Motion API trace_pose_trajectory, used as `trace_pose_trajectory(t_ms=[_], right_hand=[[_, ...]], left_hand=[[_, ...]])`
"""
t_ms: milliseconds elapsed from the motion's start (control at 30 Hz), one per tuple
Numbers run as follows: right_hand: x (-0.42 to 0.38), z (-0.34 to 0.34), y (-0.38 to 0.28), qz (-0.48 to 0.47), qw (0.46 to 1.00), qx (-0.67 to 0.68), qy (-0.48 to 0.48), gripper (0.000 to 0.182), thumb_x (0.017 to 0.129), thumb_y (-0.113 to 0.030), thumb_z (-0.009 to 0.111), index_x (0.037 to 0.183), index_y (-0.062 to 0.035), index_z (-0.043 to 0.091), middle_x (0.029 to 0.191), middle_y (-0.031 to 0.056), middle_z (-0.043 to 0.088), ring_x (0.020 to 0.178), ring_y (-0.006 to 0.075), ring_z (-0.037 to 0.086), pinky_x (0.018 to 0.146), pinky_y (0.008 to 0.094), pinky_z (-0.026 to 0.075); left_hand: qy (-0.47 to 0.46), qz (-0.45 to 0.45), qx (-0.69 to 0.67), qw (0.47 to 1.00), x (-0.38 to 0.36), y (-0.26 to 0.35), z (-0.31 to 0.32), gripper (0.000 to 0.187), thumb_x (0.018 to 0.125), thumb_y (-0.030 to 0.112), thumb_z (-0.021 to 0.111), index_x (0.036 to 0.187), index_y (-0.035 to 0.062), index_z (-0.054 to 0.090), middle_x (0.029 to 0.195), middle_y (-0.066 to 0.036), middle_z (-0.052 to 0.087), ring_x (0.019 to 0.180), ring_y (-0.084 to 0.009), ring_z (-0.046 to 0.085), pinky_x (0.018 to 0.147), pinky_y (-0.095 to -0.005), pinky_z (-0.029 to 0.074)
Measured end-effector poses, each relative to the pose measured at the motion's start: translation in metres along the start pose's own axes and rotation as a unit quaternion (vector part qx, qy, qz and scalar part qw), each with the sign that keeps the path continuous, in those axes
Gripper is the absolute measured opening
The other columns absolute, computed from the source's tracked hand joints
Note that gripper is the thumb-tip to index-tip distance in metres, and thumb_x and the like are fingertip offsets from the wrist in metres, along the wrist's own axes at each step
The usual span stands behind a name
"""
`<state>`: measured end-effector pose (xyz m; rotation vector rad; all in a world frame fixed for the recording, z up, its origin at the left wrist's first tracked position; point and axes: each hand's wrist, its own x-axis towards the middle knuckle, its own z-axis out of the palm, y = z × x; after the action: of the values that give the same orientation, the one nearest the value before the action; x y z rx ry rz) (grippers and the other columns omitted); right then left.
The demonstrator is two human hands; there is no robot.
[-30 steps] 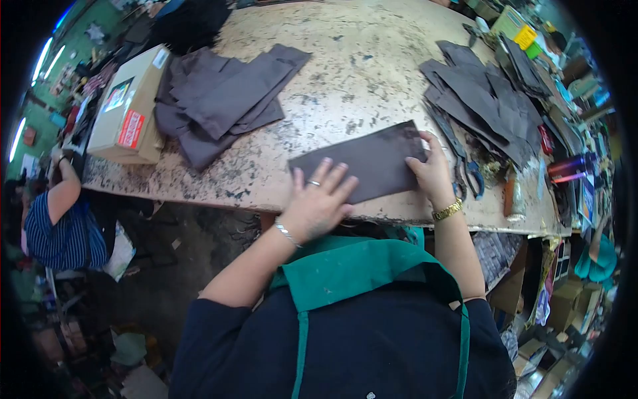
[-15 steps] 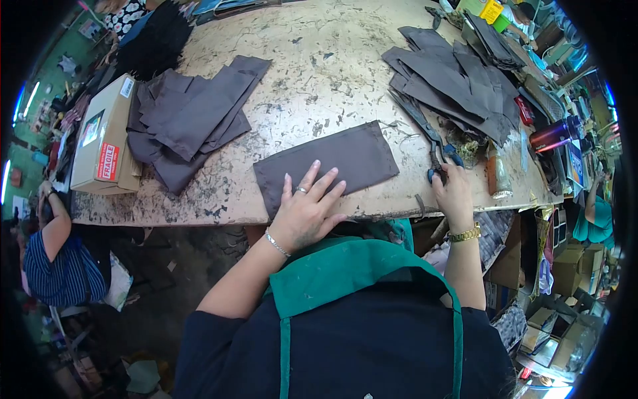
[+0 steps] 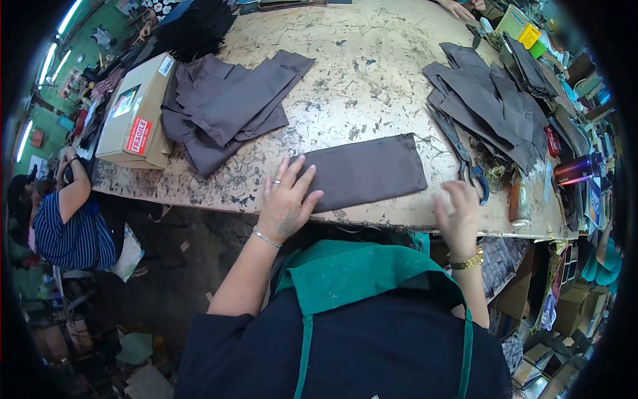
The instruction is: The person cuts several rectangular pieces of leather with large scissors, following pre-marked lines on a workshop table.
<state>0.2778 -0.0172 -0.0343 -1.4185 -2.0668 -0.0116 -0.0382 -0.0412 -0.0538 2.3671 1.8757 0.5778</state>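
Note:
A dark brown rectangle of sewn cloth (image 3: 365,171) lies flat near the table's front edge. My left hand (image 3: 287,199) rests at its left end, fingers spread, the fingertips on the cloth. To the right of the cloth, my right hand (image 3: 458,216) is raised at the table edge, somewhat blurred, with its fingers apart and nothing held. Just beyond it lie large scissors (image 3: 454,138) with dark blue handles, blades pointing away from me.
Brown cloth pieces are heaped at left (image 3: 232,103) and at right (image 3: 488,100). A cardboard box (image 3: 133,113) stands on the left edge. On the right are a bottle (image 3: 520,203) and a purple tumbler (image 3: 577,170). Another person's hands (image 3: 458,8) show at the far edge.
My right hand has let go of the scissors' handles and come away from them. My left hand has slid to the cloth's left end, and the cloth now lies straighter. The view has shifted.

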Motion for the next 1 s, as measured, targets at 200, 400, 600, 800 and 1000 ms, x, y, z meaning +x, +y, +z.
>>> trace_pose_trajectory(t_ms=[200,400,600,800,1000], right_hand=[[0.007,0.005,-0.027,-0.039,0.997,0.022,-0.062,0.028,0.070,-0.015,0.067,0.094,-0.0037,0.058,0.098,0.0124,0.053,0.096,0.0305,0.048,0.085,0.0396,0.039],[-0.012,-0.024,0.037,0.088,0.994,-0.065,-0.024,0.025,0.070,-0.010,0.062,0.094,-0.0021,0.056,0.097,0.0149,0.052,0.093,0.0322,0.049,0.084,0.0408,0.039],[-0.022,-0.024,0.048,0.184,0.975,-0.106,-0.058,0.027,0.069,-0.012,0.060,0.093,-0.0003,0.059,0.095,0.0161,0.051,0.092,0.0325,0.049,0.083,0.0401,0.039],[-0.009,-0.013,0.049,0.134,0.984,-0.115,-0.023,0.021,0.069,-0.015,0.063,0.085,-0.0015,0.057,0.090,0.0138,0.053,0.089,0.0317,0.049,0.080,0.0399,0.038],[0.002,-0.011,0.057,0.164,0.977,-0.103,-0.089,0.021,0.069,-0.011,0.062,0.086,-0.0011,0.057,0.086,0.0150,0.053,0.087,0.0322,0.050,0.079,0.0403,0.040]], left_hand=[[0.095,-0.061,0.091,0.989,-0.013,0.011,-0.012,0.043,0.080,0.029,0.058,0.117,0.0068,0.053,0.131,-0.018,0.037,0.127,-0.0404,0.024,0.100,-0.0484,0.023],[0.135,-0.058,0.010,0.989,-0.022,-0.007,0.002,0.050,0.078,0.035,0.060,0.120,0.0081,0.050,0.136,-0.016,0.031,0.131,-0.0383,0.016,0.093,-0.0633,0.024],[-0.113,0.093,-0.006,0.989,0.027,0.067,0.010,0.069,0.077,0.049,0.056,0.134,0.0168,0.033,0.142,-0.013,0.020,0.132,-0.0378,0.011,0.093,-0.0664,0.021],[-0.163,0.054,0.065,0.983,0.040,0.054,0.022,0.069,0.078,0.058,0.046,0.135,0.0224,0.031,0.144,-0.011,0.018,0.132,-0.0352,0.013,0.094,-0.0663,0.019],[-0.114,0.010,0.070,0.991,0.021,0.040,0.002,0.061,0.078,0.044,0.056,0.130,0.0156,0.040,0.137,-0.012,0.030,0.129,-0.0342,0.023,0.093,-0.0644,0.024]])
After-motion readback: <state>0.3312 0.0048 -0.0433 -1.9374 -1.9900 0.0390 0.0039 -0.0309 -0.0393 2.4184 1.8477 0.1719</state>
